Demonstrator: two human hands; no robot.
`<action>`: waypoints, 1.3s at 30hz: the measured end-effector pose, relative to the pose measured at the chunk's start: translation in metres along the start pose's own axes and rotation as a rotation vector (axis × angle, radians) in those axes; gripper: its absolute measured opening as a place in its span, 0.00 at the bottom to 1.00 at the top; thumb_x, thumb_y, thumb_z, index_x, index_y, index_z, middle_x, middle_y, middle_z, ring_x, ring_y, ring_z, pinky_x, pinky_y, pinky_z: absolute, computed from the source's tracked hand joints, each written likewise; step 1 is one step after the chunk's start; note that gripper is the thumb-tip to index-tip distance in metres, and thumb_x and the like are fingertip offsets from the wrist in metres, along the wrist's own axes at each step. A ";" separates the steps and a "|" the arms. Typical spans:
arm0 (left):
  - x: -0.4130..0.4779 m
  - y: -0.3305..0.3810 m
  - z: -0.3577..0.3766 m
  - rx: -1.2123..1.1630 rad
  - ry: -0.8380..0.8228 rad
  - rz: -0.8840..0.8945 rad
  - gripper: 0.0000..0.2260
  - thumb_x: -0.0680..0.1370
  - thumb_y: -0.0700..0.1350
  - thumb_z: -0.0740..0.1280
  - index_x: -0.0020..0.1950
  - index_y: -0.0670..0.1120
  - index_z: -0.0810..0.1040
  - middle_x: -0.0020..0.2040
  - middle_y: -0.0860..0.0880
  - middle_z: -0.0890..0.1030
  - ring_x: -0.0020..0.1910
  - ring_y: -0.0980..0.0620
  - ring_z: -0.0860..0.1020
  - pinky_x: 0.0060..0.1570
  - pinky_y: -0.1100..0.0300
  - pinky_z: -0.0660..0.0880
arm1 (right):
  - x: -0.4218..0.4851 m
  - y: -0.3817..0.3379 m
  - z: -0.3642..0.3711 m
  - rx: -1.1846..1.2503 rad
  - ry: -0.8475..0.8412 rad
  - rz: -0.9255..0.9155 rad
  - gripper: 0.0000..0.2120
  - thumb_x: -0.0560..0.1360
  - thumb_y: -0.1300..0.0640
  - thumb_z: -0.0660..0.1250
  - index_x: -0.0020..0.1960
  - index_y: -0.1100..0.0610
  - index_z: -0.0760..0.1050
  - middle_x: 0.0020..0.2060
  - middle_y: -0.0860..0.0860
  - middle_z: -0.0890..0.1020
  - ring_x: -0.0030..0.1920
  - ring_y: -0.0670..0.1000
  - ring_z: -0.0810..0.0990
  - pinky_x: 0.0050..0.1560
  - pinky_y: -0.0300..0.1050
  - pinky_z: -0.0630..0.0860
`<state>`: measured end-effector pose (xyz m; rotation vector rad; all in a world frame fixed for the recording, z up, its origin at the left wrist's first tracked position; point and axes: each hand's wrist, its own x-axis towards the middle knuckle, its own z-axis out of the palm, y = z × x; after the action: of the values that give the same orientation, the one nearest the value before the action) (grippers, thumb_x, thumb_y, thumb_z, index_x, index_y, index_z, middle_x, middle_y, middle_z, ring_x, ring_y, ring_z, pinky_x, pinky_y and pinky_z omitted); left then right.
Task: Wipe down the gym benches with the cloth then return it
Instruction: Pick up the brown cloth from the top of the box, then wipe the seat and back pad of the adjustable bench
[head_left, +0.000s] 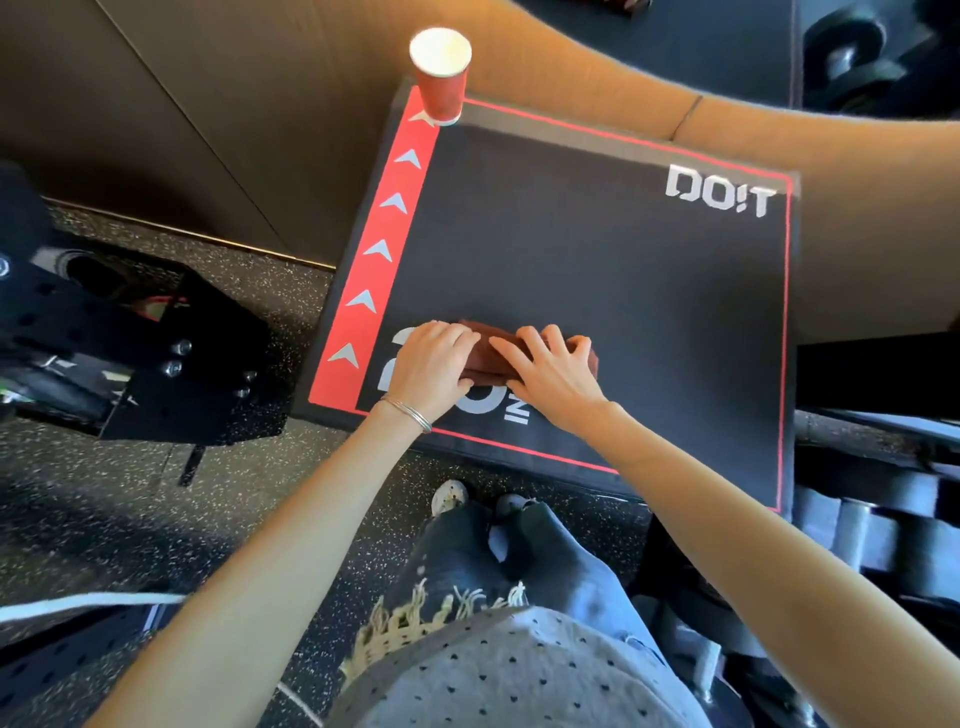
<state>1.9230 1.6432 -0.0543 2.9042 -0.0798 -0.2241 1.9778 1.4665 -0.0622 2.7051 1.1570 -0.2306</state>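
While both hands press down on it, the brown cloth (491, 353) sits folded into a thick strip near the front edge of a black padded box top (597, 270), right over some big white printed numbers. The left hand (428, 364) lies flat on the cloth's left end, fingers loose and spread, not really gripping. The right hand (545, 371) has its fingers splayed over the right end, also pressing rather than clutching.

The surface is matte black with a thin red border line, a wide red stripe of white arrows down the left side, and a white "DO!T" logo in the far right corner. A red paper cup (440, 78) stands upright on the far left corner. Underneath is black rubber gym floor (156, 519) with pale speckles, dark machine parts on both sides, and tan wall panels behind.
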 end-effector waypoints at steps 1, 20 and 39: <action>-0.006 -0.001 0.001 0.000 0.006 -0.003 0.24 0.71 0.46 0.71 0.66 0.42 0.73 0.64 0.45 0.76 0.62 0.44 0.74 0.65 0.52 0.65 | 0.000 -0.002 0.000 -0.012 0.007 -0.026 0.25 0.77 0.49 0.63 0.72 0.50 0.63 0.62 0.57 0.74 0.56 0.61 0.73 0.47 0.60 0.73; -0.163 0.024 0.001 -0.005 0.187 -0.758 0.24 0.72 0.48 0.69 0.66 0.43 0.71 0.63 0.45 0.74 0.60 0.44 0.73 0.59 0.50 0.70 | 0.013 -0.085 -0.055 -0.144 0.353 -0.866 0.21 0.71 0.49 0.68 0.63 0.50 0.76 0.49 0.54 0.81 0.46 0.57 0.80 0.41 0.49 0.76; -0.414 0.210 0.080 -0.175 0.301 -1.847 0.28 0.75 0.51 0.64 0.73 0.44 0.62 0.71 0.46 0.68 0.68 0.44 0.67 0.65 0.51 0.64 | -0.155 -0.303 -0.033 -0.307 0.155 -1.803 0.25 0.78 0.49 0.60 0.73 0.51 0.60 0.62 0.59 0.70 0.61 0.61 0.68 0.57 0.61 0.66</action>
<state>1.4940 1.4508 -0.0228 1.8110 2.3568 -0.0271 1.6537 1.5717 -0.0309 0.7199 2.8682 -0.0250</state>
